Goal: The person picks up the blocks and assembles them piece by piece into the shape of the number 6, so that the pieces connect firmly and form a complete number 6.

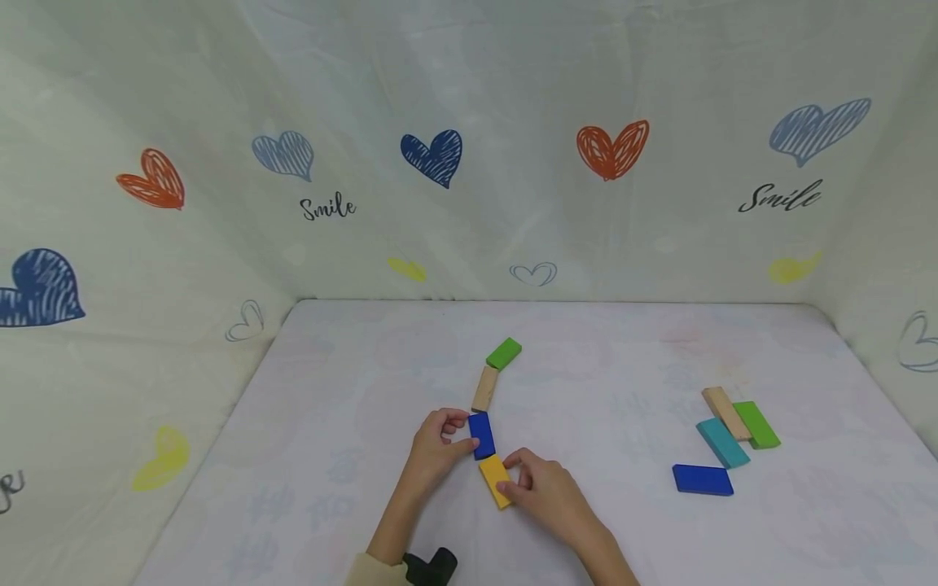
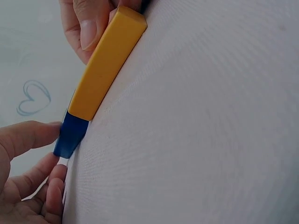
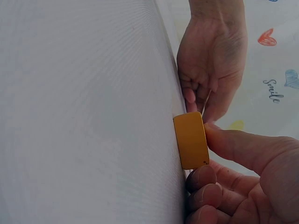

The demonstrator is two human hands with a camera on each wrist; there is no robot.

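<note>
A curved row of blocks runs over the white tabletop: green block at the far end, wooden block, blue block, yellow block nearest. My left hand holds the blue block between thumb and fingers from its left side. The right hand pinches the yellow block, thumb on its top and fingers along the right side. In the left wrist view the yellow block meets the end of the blue block. The right wrist view shows the yellow block end-on, hiding the blue one.
On the right of the table lie a second wooden block, a second green block, a teal block and another blue block. The wooden one leans against its neighbours. A printed cloth stands behind.
</note>
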